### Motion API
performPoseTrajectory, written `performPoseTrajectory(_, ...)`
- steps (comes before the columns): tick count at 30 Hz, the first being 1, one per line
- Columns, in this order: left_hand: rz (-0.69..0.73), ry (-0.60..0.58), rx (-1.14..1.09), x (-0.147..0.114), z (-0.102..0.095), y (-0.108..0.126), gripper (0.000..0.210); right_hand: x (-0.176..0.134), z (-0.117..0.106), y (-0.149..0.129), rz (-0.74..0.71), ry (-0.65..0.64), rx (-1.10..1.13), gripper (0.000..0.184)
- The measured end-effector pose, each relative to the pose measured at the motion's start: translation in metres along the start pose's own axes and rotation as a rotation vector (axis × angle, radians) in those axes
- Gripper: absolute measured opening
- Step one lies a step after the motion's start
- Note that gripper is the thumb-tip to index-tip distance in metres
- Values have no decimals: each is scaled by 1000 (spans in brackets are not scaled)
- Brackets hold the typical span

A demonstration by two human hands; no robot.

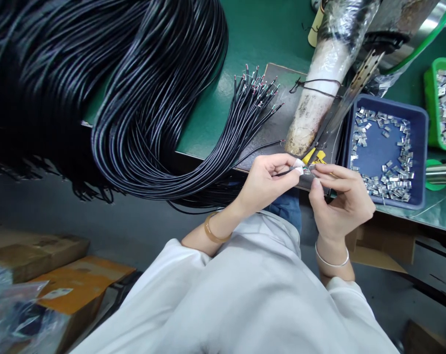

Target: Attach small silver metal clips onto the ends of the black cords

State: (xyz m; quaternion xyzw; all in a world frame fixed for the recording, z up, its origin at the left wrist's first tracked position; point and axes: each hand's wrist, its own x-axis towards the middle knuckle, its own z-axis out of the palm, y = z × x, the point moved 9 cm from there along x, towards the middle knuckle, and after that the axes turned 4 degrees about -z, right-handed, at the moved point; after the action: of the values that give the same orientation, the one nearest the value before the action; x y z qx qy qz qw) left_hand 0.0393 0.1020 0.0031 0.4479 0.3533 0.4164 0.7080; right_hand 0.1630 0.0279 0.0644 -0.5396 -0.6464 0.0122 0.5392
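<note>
My left hand (270,178) pinches the end of a black cable (284,172), whose thin coloured wires stick out past the fingertips. My right hand (341,196) is closed at the fingertips around a small metal connector (311,167), right at those wire ends. Whether the wires touch the connector is too small to tell. Behind the fingertips are yellow pieces (315,156) beside a soldering iron (328,123). To the left lies a thick bundle of black cables (215,162), with red, green and white stripped wire ends (258,88) fanned out on a dark board (278,128).
A blue tray (424,147) of small metal connectors stands right of my hands, with a green bin (429,103) of more parts beyond. A white, plastic-wrapped tube (315,93) slants down over the green table (252,29). Cardboard boxes (86,280) lie on the floor at left.
</note>
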Motion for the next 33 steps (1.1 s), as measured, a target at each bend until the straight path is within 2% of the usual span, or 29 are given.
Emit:
performPoseTrajectory(7, -126, -6, 37, -1, -3, -15, 12, 0, 3, 1, -21, -32, 20, 20)
performPoseTrajectory(13, -72, -4, 75, -3, -1, -7, 14, 4, 1, -3, -69, -44, -77, 20)
performPoseTrajectory(19, -16, 12, 79, -1, -2, -2, 12, 4, 1, -4, -52, -25, -80, 16)
performPoseTrajectory(26, -55, 22, 84, 0, -4, -7, 13, 3, 3, -2, -55, -21, -57, 17)
performPoseTrajectory(33, -17, 26, 75, 0, -1, -2, 11, 4, 1, -3, -69, -18, -88, 19)
